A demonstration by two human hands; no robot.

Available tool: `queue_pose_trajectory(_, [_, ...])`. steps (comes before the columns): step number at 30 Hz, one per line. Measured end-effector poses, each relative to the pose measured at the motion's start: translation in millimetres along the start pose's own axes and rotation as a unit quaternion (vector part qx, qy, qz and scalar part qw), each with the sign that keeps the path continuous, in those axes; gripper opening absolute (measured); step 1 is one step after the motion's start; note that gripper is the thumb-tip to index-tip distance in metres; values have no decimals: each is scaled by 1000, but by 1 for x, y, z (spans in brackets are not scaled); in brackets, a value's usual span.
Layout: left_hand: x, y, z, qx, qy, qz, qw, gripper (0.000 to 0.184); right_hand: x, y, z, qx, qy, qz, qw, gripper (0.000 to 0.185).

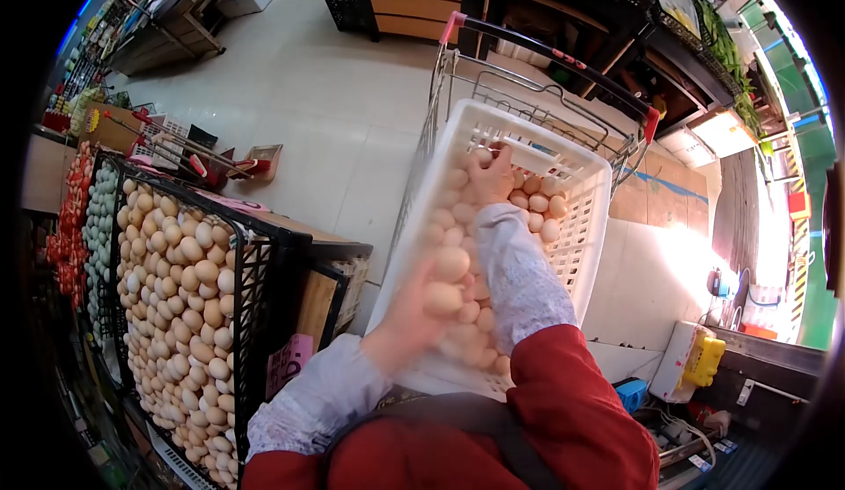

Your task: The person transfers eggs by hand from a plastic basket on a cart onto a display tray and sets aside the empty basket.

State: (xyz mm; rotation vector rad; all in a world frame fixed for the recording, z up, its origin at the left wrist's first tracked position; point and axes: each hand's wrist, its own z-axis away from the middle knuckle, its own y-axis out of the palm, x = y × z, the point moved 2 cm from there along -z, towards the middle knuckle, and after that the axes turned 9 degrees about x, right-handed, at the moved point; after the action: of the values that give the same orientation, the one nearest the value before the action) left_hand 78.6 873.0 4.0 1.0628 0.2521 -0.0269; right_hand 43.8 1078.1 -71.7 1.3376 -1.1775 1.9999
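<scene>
A white plastic basket [585, 252] with slotted walls sits in a metal shopping cart [437, 94] and holds many brown eggs [537, 201]. My left hand [407, 314], smeared by motion, is over the basket's near left side. Two larger-looking eggs [447, 280] rest at its fingers, above the others. At the basket's far end my right hand [491, 176] reaches down among the eggs with its fingers curled in. What lies inside those fingers, if anything, is hidden. Light patterned sleeve covers run over both forearms.
To the left stands a black crate [255, 314] heaped with brown eggs, beside pale green eggs [99, 226]. The cart's dark handle [554, 54] is at the far side. A yellow and white device [691, 362] sits at the lower right, near cables.
</scene>
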Motion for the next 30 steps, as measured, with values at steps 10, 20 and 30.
queue_pose_trajectory(10, [-50,-4,87,75,84,-57,992,41,-87,19,-51,222,26,-54,973,24])
queue_pose_trajectory(20, [-124,-32,232,-51,323,-165,930,35,-89,69,-71,359,-256,341,830,33])
queue_pose_trajectory(30, [-200,-127,487,-456,484,-300,684,35,-118,1,-93,311,-104,41,944,40])
